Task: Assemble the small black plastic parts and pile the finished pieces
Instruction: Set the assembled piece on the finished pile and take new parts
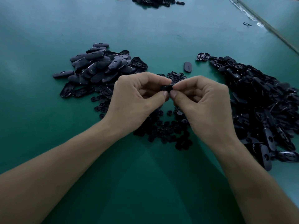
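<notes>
My left hand (137, 97) and my right hand (202, 101) meet above the middle of the green table, and both pinch one small black oval part (166, 87) between thumbs and forefingers. Most of that part is hidden by my fingertips. Under my hands lies a scatter of small round black pieces (166, 126). A heap of black oval pieces (97, 65) sits to the left, most with the smooth side up. A bigger heap of black oval shells (262, 101) spreads along the right.
A lone oval piece (188, 67) and an open shell (202, 56) lie beyond my hands. Another pile of black parts (152, 0) sits at the far edge. The table's seam (267, 26) runs diagonally at the top right, with a small black scrap (247, 24) beside it.
</notes>
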Action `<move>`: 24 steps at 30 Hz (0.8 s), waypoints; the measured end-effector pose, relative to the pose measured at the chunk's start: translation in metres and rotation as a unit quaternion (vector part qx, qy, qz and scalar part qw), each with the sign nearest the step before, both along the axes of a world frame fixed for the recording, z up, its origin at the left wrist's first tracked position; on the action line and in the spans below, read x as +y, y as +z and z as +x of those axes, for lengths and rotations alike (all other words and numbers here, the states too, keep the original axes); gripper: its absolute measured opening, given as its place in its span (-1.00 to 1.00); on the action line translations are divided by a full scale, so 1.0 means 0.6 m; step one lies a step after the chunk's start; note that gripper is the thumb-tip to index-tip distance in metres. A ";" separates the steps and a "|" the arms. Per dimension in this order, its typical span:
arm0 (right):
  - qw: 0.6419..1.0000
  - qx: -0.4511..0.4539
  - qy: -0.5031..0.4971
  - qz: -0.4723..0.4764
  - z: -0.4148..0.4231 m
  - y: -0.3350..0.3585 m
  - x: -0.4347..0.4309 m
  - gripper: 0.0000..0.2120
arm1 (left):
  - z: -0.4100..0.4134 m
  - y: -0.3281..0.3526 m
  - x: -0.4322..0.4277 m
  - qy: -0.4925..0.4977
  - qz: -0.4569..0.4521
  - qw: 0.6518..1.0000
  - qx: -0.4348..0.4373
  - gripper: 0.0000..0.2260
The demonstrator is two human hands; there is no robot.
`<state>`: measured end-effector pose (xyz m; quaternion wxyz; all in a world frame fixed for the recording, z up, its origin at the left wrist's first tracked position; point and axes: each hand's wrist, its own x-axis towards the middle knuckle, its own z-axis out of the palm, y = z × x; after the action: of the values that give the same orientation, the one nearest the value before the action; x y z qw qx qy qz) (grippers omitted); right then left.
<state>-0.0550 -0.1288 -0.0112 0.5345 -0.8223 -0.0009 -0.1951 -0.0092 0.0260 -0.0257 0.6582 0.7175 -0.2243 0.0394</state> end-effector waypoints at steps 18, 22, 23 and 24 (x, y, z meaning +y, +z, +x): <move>0.999 -0.030 -0.005 -0.033 -0.003 0.001 0.011 -0.75 | 0.004 -0.003 -0.001 0.003 0.007 1.000 -0.022 -0.84; 0.997 -0.052 0.001 -0.062 -0.005 0.003 0.014 -0.78 | 0.010 -0.003 -0.001 0.012 0.012 1.000 -0.014 -0.81; 0.997 -0.052 0.002 -0.059 -0.005 0.003 0.014 -0.78 | 0.010 -0.004 -0.002 0.014 0.013 1.000 -0.010 -0.80; 0.997 -0.051 0.002 -0.054 -0.005 0.003 0.014 -0.79 | 0.011 -0.004 -0.002 0.014 0.012 1.000 -0.006 -0.78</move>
<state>-0.0579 -0.1205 -0.0092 0.4887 -0.8393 -0.0405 -0.2349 -0.0028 0.0250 -0.0280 0.6472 0.7285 -0.2188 0.0504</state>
